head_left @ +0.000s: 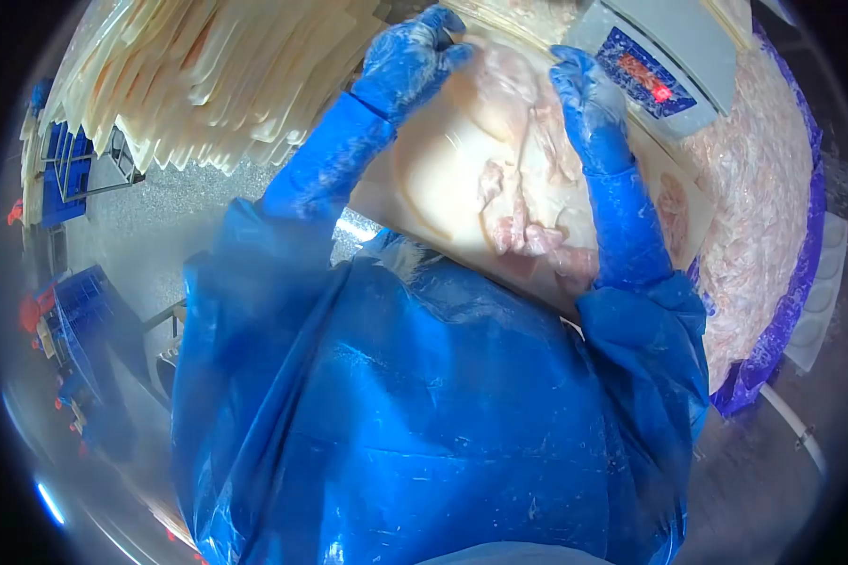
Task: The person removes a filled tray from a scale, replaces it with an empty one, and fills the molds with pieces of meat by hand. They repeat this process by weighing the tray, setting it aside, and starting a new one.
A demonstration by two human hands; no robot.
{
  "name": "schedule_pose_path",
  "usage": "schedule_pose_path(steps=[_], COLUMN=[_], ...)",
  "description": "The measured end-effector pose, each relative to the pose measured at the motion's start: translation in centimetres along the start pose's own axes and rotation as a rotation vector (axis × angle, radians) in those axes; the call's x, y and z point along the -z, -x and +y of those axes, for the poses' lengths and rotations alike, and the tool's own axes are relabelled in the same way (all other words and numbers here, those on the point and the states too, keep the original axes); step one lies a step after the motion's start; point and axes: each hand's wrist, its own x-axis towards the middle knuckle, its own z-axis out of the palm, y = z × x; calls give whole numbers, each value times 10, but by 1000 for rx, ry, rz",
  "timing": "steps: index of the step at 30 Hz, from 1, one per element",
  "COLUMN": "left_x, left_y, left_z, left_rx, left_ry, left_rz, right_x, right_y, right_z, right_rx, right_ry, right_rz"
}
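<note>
Blue gloves cover both my hands. My left hand (411, 55) is at the top centre, its fingers pinched together at the upper left edge of a pale piece of meat (501, 83). Across that piece, my right hand (589, 94) has its fingers curled near the board's far edge; what they hold, if anything, is hidden. Between and below the hands, thin strips and pink lumps of meat (537, 240) lie on the white board (429, 179).
Stacked pale sheets (207, 75) rise at the upper left. A grey device with a red-lit display (645, 75) stands beyond my right hand. On the right, a purple-lined container (801, 273) holds a heap of pale meat (749, 207). Blue crates (89, 301) are at the far left.
</note>
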Motion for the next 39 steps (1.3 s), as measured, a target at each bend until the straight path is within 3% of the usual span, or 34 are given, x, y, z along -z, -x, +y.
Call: schedule_pose_path(steps=[1, 3, 4, 5, 7, 8, 10, 11, 13, 14, 15, 17, 18, 20, 21, 23, 24, 26, 27, 29, 30, 32, 33, 35, 36, 38, 39], left_x=[-1, -7, -13, -20, -25, -17, -16, -18, -36, -46, -59, -113, -121, -133, -136, -126, -125, -130, -129, -122, -109, -76, -97, -72, -69, -60, -47], left_y=[-2, -5, 0, 6, 12, 10, 5, 0, -5, 0, 9, 42, 40, 27, 14, 7, 10, 16, 16, 8, 14, 12, 8, 19, 30, 50, 69], left_z=[-7, -21, -28, -35, -42, -47, -55, -59, -48, -17, 12, 43, 48, 43, 31, 31, 34, 38, 36, 24, 24, 13, -32, -13, -5, 13, 35], left_rx=[1, -398, -393, -464, -609, -552, -582, -622, -526, -314, -96, -377, -374, -437, -421, -312, -316, -525, -534, -475, -479, -470, -420, -361, -365, -446, -590], left_ry=[-1, -148, -143, -142, -149, -14, -48, -82, -70, 61, 188, -103, -110, -321, -469, -423, -430, -454, -452, -161, -32, -326, -503, -692, -682, -403, -223], left_rz=[4, 163, 158, 103, -1, -102, -79, -60, -33, 21, 76, 40, 40, -7, 44, 66, 68, -113, -119, -102, 14, 242, 248, 11, 7, 0, -147], right_x=[-3, -10, -23, -33, -45, -41, -29, -22, -5, 4, 14, 36, 46, 55, 60, 63, 63, 62, 63, 68, 72, 71, 64, 45, 37, 23, 20], right_y=[-2, 0, -1, 9, 34, 43, 63, 65, 62, 69, 75, 83, 96, 123, 131, 143, 148, 161, 167, 173, 174, 182, 189, 184, 184, 178, 174], right_z=[-7, -28, -25, -17, -9, -14, -32, -40, -55, -58, -55, -42, -25, 1, 0, -28, -34, -42, -45, -51, -55, -61, -62, -64, -63, -58, -60], right_rx=[4, 246, 111, 104, 642, 640, 374, 372, 297, 299, 297, 78, 81, -172, -165, 181, 186, -120, -124, -41, -50, -90, -114, -355, -362, 96, 89], right_ry=[-1, 515, 116, 118, 949, 951, 739, 738, 671, 700, 697, 474, 466, 87, 81, 380, 375, 112, 113, 205, 210, 194, 198, -49, -41, 531, 534], right_rz=[-2, 103, -11, -15, -143, -138, -406, -409, -246, -93, -97, -5, -7, 106, 106, 57, 62, 76, 86, 68, 82, 11, 22, -37, -32, -164, -154])
